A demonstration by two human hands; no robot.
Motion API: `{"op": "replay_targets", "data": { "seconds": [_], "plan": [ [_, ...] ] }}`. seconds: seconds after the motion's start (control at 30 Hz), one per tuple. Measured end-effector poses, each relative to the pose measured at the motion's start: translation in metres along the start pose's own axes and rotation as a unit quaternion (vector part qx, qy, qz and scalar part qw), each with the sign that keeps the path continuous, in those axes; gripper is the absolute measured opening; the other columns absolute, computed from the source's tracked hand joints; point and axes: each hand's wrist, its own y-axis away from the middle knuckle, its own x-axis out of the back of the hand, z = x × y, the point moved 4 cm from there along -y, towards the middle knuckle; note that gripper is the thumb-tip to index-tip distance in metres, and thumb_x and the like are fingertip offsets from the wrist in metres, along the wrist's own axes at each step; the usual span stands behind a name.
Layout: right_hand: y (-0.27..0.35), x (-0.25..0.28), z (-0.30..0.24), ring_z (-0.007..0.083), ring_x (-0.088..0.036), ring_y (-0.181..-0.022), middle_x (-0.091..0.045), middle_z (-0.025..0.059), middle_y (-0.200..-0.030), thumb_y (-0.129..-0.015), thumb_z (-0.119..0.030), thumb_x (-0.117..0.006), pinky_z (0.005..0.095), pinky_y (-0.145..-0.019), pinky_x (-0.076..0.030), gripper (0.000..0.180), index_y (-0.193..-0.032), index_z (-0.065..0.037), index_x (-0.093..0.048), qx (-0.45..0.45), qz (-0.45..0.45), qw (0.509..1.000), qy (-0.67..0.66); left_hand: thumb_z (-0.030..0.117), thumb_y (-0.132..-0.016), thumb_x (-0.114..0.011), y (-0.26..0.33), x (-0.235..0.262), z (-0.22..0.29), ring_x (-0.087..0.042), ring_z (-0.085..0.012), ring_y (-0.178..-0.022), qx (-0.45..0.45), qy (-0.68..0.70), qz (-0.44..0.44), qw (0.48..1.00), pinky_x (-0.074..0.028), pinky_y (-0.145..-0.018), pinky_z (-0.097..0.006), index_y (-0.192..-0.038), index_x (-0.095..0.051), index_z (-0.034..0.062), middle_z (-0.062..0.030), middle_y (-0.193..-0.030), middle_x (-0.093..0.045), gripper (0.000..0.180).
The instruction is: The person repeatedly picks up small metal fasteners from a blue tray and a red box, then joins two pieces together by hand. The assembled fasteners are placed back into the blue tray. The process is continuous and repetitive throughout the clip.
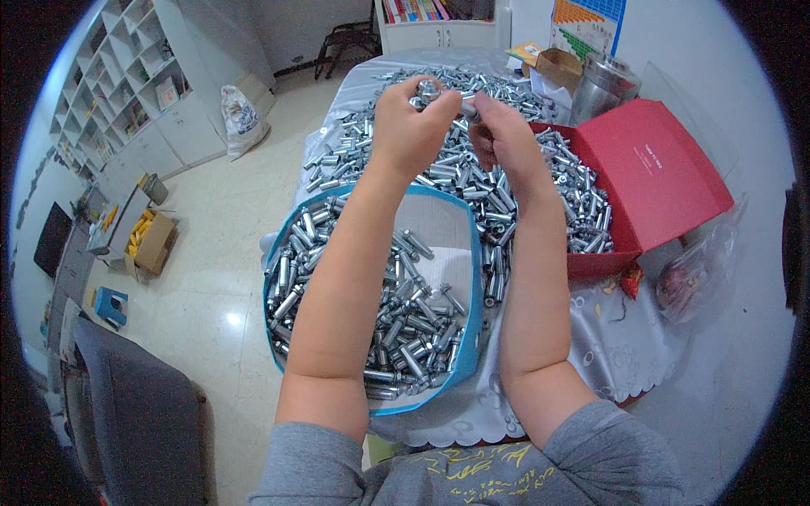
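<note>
My left hand (411, 126) and my right hand (502, 135) are raised together over the table, both pinching one small silver metal cylinder part (440, 98) between their fingertips. Below them a big loose heap of the same silver parts (456, 169) covers the grey tablecloth. Under my forearms sits a blue-rimmed box (474, 278) holding several more of these parts on its white bottom. A red cardboard box (666, 181) with its lid flipped open stands to the right, also partly filled with silver parts.
A shiny metal canister (602, 84) and a small brown carton (557, 66) stand at the table's far right. A clear plastic bag (696, 274) lies by the right edge. On the floor to the left are a white sack (241, 118), a cardboard box (152, 240) and white shelving (135, 76).
</note>
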Motion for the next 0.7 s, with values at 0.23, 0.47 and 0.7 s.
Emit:
{"op": "replay_targets", "data": {
  "seconds": [0.23, 0.47, 0.7],
  "plan": [
    [0.001, -0.008, -0.002, 0.0107, -0.049, -0.051, -0.053, 0.0034, -0.067, -0.087, -0.024, -0.044, 0.0239, -0.042, -0.039, 0.025, -0.100, -0.005, -0.054, 0.030, -0.022, 0.998, -0.055, 0.019, -0.072, -0.058, -0.003, 0.007, 0.000, -0.044, -0.0100, -0.051, 0.035, -0.028, 0.019, 0.999, -0.036, -0.047, -0.028, -0.068, -0.058, -0.0018, -0.0059, -0.054, -0.054, 0.021],
    [-0.007, -0.004, 0.014, 0.0109, -0.046, -0.048, -0.050, 0.0023, -0.063, -0.086, -0.022, -0.045, 0.0248, -0.039, -0.036, 0.021, -0.095, -0.006, -0.055, -0.002, -0.014, 0.982, -0.189, 0.018, -0.075, -0.061, 0.000, 0.007, 0.005, -0.045, -0.0058, -0.055, 0.003, -0.065, 0.024, 0.998, -0.036, -0.049, -0.023, -0.069, -0.057, 0.0001, -0.0005, -0.059, -0.053, 0.019],
    [-0.011, 0.001, 0.024, 0.0093, -0.038, -0.043, -0.049, 0.0007, -0.060, -0.086, -0.024, -0.046, 0.0241, -0.036, -0.029, 0.017, -0.093, -0.008, -0.051, -0.053, 0.050, 0.974, -0.213, 0.018, -0.075, -0.061, 0.001, 0.005, 0.001, -0.046, -0.0078, -0.056, 0.007, -0.117, 0.014, 0.993, -0.038, -0.051, -0.026, -0.070, -0.056, -0.0006, -0.0036, -0.058, -0.054, 0.019]
  ]
}}
